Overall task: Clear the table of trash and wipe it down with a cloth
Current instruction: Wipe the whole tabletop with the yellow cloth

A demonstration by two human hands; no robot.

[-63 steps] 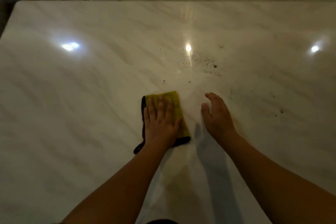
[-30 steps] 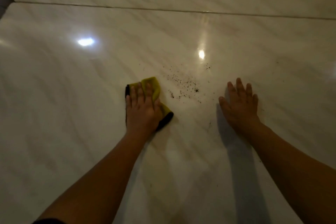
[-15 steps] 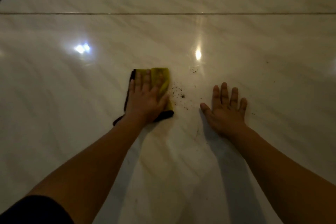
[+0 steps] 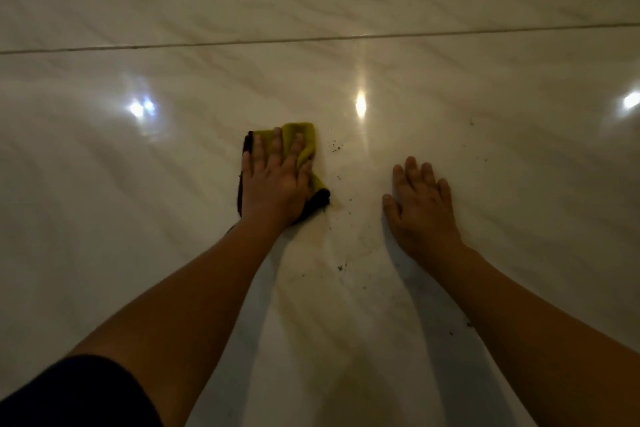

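Note:
A folded yellow cloth point(image 4: 300, 135) with a dark edge lies on the glossy marble table point(image 4: 138, 253). My left hand point(image 4: 277, 180) presses flat on the cloth with straight fingers and covers most of it. To the right, my right hand point(image 4: 420, 204) rests flat on the bare tabletop, fingers straight, holding nothing. Dark crumbs point(image 4: 335, 148) lie just right of the cloth, and a few more specks point(image 4: 341, 267) sit nearer to me between my two forearms.
A straight seam point(image 4: 311, 40) runs across the marble beyond my hands. Bright lamp reflections point(image 4: 360, 104) glare on the surface. A few stray specks point(image 4: 469, 324) lie by my right forearm.
My left hand has pushed the cloth to the right over most of the crumb patch, so fewer crumbs show beside it. My right hand stays flat on the table.

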